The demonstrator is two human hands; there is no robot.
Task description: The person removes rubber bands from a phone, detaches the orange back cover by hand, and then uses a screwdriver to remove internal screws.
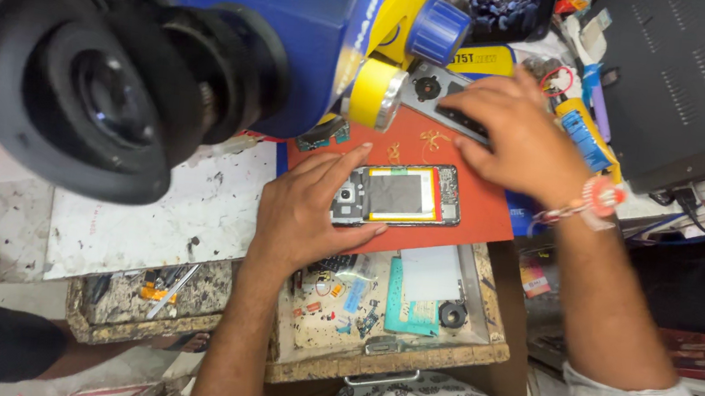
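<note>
**Two hands, one open phone**

Two hands are busy here. Your left hand (308, 211) lies flat on the camera end of the opened phone (398, 194) and pins it down — fingers spread, not curled around it. The phone rests on the red mat (475, 212), under the big blue microscope (213, 23). Its long side runs left to right, with the camera end toward your left hand and its inside facing up. Your right hand (523, 138) presses its fingers on a grey back cover (436, 88) just behind the phone. It looks like you are taking the phone apart. A next move calls for a steady hold — the parts are tiny. An open drawer (484, 284) of small bits sits below.
</note>
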